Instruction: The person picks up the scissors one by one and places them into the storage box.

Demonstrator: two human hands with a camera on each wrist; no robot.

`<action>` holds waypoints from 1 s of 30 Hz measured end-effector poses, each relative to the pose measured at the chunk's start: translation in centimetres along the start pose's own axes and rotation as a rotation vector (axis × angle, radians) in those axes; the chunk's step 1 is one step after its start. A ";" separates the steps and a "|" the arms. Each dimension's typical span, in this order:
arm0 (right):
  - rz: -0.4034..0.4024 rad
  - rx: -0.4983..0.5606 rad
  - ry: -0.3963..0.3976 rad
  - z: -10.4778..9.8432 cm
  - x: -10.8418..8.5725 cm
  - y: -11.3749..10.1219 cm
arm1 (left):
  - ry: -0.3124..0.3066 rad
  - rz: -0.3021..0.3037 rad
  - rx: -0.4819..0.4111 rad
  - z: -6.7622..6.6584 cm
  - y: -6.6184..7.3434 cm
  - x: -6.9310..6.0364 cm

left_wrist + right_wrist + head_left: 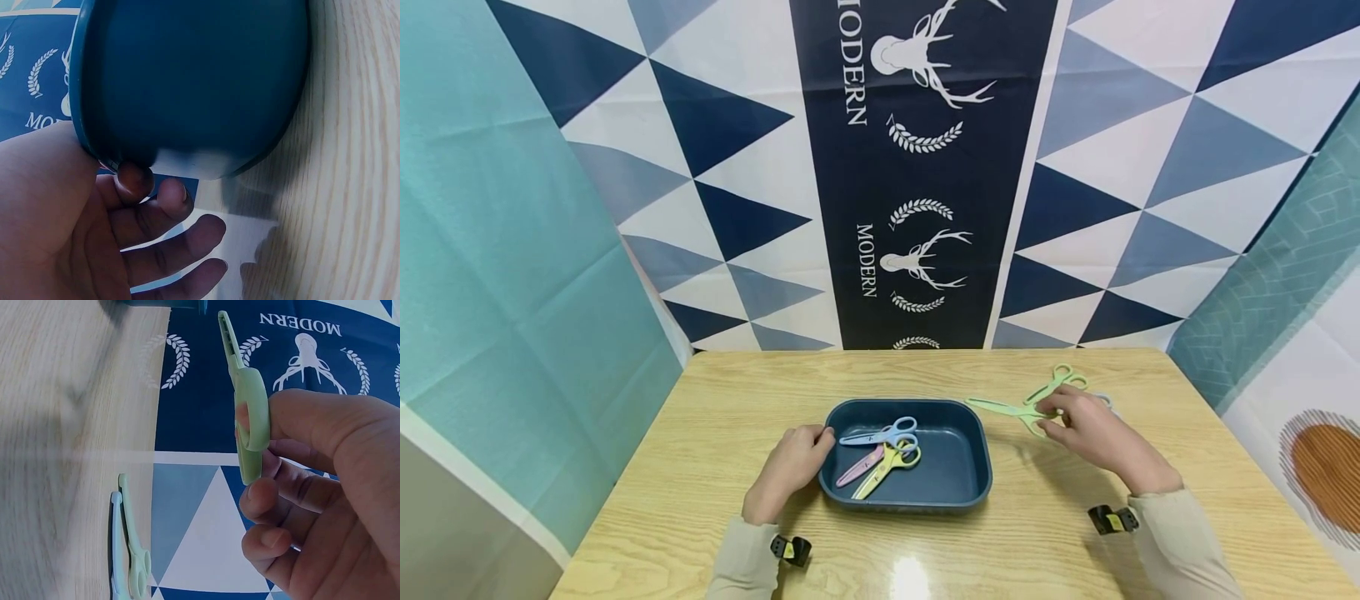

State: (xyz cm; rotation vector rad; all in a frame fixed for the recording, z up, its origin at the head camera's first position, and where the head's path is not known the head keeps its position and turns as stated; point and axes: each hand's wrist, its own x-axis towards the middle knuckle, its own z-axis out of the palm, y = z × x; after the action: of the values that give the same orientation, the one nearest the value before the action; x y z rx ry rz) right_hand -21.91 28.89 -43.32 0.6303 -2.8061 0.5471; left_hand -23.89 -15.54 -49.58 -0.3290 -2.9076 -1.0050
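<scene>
My left hand (792,460) pinches the left rim of a dark blue plastic tray (947,471) between thumb and forefinger; the other fingers curl loosely in the left wrist view. Inside the tray, toward its left, lie blue scissors (865,438), pink scissors (859,467) and yellow scissors (874,478), partly overlapping. To the right of the tray, my right hand (1093,427) holds light green scissors (1003,407) by the handles above the table, blades pointing left toward the tray. In the right wrist view these scissors (253,409) appear nearly edge-on.
On the wooden table (700,417) behind my right hand lie a second pair of green scissors (1051,385) and a blue pair (117,544), side by side. A patterned cloth (917,183) hangs along the table's back edge.
</scene>
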 end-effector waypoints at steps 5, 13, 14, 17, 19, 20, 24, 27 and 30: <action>0.004 -0.002 0.004 0.0 0.2 -0.1 | 0.000 0.004 -0.002 -0.1 0.0 -0.1; 0.009 -0.001 -0.003 -0.1 0.5 -0.6 | 0.007 0.010 0.001 -0.1 0.0 0.0; 0.012 0.000 -0.003 0.0 0.6 -0.7 | 0.008 0.010 0.002 -0.1 0.0 0.0; 0.013 0.014 0.002 0.0 0.8 -0.8 | 0.008 0.011 0.004 0.0 -0.1 0.0; 0.014 0.020 0.003 0.2 0.9 -0.9 | 0.005 0.010 0.002 0.0 -0.1 0.0; 0.016 0.022 0.003 0.2 1.0 -0.9 | 0.003 0.009 0.000 0.0 -0.1 -0.1; 0.020 0.026 0.008 0.4 1.1 -1.1 | -0.003 0.007 -0.008 0.0 -0.1 -0.1; 0.012 0.036 0.021 0.4 1.1 -1.3 | -0.001 0.008 -0.010 0.0 -0.1 -0.1; 0.004 0.041 0.034 0.4 1.2 -1.4 | 0.001 0.010 -0.007 0.0 -0.1 -0.1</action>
State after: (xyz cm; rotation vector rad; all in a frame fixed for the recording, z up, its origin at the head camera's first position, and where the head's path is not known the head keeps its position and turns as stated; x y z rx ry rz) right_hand -22.37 27.08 -42.88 0.6172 -2.7713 0.6116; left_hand -23.81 -15.67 -49.62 -0.3427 -2.8995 -1.0140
